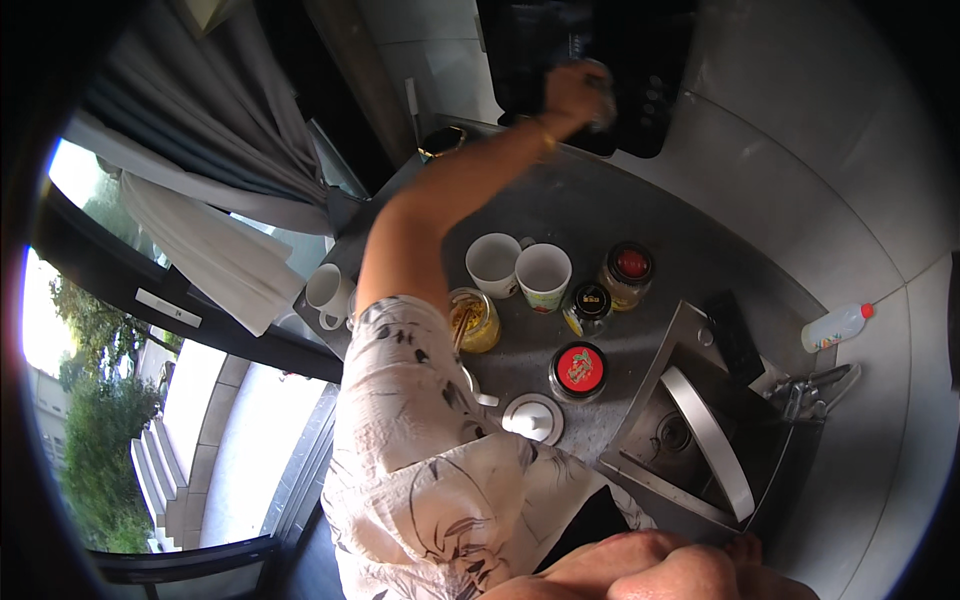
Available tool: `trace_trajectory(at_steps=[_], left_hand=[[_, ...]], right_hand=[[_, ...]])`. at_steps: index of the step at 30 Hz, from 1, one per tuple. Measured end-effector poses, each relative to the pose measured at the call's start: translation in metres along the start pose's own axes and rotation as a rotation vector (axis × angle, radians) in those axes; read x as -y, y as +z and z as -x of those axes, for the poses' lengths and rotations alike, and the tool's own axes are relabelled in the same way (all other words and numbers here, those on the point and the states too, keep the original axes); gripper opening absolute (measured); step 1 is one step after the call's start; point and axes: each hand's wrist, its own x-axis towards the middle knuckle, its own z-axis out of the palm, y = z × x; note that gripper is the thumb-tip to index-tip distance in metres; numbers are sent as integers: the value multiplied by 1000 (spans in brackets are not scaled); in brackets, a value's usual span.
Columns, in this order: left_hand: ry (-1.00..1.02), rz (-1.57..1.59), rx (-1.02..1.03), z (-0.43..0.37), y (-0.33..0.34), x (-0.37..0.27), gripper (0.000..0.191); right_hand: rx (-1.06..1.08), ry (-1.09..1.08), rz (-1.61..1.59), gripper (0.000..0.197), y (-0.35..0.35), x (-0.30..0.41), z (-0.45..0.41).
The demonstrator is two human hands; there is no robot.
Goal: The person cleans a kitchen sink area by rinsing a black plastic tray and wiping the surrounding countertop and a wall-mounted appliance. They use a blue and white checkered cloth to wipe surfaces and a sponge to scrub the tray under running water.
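My left hand (576, 94) reaches far out in front of a glossy black appliance (645, 45) on the wall. Its fingers are curled around a clear, shiny object (602, 101), too blurred to name. Below the forearm, two white mugs (493, 266) stand side by side on the dark counter (517, 202). Beside them is an open glass jar (478, 322) of yellow contents, with a wooden-looking utensil in it. A sliver of skin at the sink's lower edge may be my right hand (744, 549); most of it is hidden.
Several lidded jars, one with a red lid (580, 367), stand near a white ceramic lid (532, 418). To the right, a curved metal piece (709, 442) lies across the steel sink (637, 450), near a faucet (806, 394) and a plastic bottle (832, 330). Another white mug (328, 289) stands by the window.
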Motion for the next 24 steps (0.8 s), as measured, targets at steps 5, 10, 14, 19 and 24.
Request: trace_trajectory(at_steps=[5, 10, 14, 19, 24], left_hand=[[214, -332, 119, -28, -63, 66, 16], [84, -652, 702, -2, -55, 99, 25], [242, -1008, 1072, 10, -63, 73, 50], [-259, -686, 1070, 9, -80, 42, 76], [-161, -710, 1213, 5, -94, 38, 93]], right_hand=[[-67, 92, -102, 24, 7, 1, 7], [-46, -26, 20, 20, 4, -11, 1], [-76, 23, 81, 21, 16, 9, 22], [-50, 0, 110, 24, 15, 13, 25], [-44, 11, 107, 25, 16, 14, 25]])
